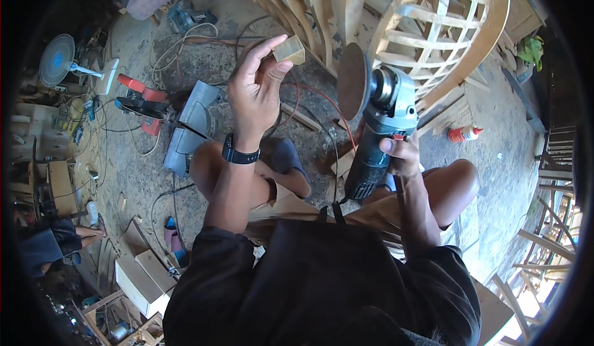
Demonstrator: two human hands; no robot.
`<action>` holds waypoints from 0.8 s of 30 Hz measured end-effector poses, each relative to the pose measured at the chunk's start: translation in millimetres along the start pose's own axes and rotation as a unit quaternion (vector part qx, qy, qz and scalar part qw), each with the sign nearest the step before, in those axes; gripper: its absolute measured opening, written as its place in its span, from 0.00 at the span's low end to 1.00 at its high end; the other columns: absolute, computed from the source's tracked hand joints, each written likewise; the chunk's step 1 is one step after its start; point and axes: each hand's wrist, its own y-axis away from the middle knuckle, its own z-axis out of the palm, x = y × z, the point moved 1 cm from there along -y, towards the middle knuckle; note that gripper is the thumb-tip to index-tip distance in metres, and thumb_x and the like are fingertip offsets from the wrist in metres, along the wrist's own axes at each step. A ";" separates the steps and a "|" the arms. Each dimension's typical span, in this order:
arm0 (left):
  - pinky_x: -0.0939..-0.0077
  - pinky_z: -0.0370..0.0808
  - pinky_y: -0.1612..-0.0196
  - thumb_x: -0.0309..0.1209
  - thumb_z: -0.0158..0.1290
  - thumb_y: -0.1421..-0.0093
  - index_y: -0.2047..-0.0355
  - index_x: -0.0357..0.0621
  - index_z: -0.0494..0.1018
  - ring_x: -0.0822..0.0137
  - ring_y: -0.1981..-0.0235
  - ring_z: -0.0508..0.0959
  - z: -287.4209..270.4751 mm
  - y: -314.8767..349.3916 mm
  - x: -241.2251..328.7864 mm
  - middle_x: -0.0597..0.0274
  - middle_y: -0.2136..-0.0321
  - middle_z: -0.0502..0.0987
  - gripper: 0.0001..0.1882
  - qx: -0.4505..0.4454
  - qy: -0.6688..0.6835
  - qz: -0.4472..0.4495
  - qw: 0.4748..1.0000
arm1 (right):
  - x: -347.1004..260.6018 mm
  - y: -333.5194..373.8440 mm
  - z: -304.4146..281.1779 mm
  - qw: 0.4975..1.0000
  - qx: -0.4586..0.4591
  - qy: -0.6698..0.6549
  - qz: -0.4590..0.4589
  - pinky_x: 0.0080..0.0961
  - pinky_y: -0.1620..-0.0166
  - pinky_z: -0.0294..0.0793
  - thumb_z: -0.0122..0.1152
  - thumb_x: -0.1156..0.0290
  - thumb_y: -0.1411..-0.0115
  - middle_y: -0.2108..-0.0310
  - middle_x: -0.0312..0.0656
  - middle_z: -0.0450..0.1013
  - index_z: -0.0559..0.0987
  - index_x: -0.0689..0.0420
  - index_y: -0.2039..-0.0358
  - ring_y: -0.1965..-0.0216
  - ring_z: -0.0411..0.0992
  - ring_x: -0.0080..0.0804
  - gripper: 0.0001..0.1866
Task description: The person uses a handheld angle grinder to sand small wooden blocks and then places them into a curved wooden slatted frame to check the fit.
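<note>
Between the thumb and fingers of my left hand (257, 95) is a small squared wooden block (289, 50), raised over the floor. My right hand (402, 154) grips the body of an angle grinder (376, 139), the thumb lying near its red switch. A round brown sanding disc (354, 81) sits on the grinder's head, facing left toward the block, with a gap between them. Whether the disc spins cannot be told. Just beyond the grinder stands a curved wooden lattice chair back (433, 30).
A mitre saw (192, 123) stands on the floor at left, near a fan (59, 60). Cables and a red hose (328, 98) run across the floor (501, 160). A red glue bottle (465, 134) lies at right. Curved wooden pieces (318, 12) stand at the back. Another person (62, 238) is at far left.
</note>
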 end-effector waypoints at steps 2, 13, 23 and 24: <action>0.77 0.78 0.55 0.30 0.62 0.37 0.48 0.37 0.77 0.70 0.57 0.80 10.5 10.0 -2.7 0.57 0.53 0.79 0.18 -0.006 -0.008 -0.010 1.000 | 8.6 6.8 -0.1 0.998 0.061 0.005 0.000 0.28 0.69 0.80 0.75 0.52 0.57 0.66 0.51 0.77 0.72 0.66 0.49 0.71 0.78 0.36 0.40; 0.72 0.77 0.53 0.30 0.62 0.38 0.50 0.38 0.79 0.63 0.55 0.81 40.5 16.0 3.2 0.54 0.54 0.81 0.17 -0.078 -0.102 0.045 0.991 | 18.0 13.6 -20.1 0.998 0.055 -0.004 0.031 0.29 0.69 0.81 0.56 0.24 0.47 0.66 0.51 0.77 0.71 0.69 0.47 0.71 0.79 0.37 0.53; 0.73 0.79 0.57 0.23 0.60 0.38 0.51 0.39 0.79 0.63 0.57 0.82 54.7 22.1 -1.2 0.55 0.56 0.81 0.14 -0.084 -0.086 0.028 0.992 | 27.5 9.9 -24.5 0.997 0.063 0.009 0.041 0.31 0.69 0.82 0.58 0.27 0.45 0.65 0.50 0.77 0.72 0.68 0.48 0.70 0.79 0.37 0.50; 0.74 0.79 0.57 0.22 0.60 0.39 0.51 0.39 0.79 0.63 0.57 0.82 55.0 22.5 -1.8 0.55 0.56 0.81 0.14 -0.082 -0.093 0.032 0.992 | 28.0 9.4 -25.4 0.997 0.059 0.010 0.042 0.31 0.69 0.82 0.58 0.27 0.45 0.65 0.51 0.77 0.72 0.68 0.48 0.70 0.79 0.37 0.50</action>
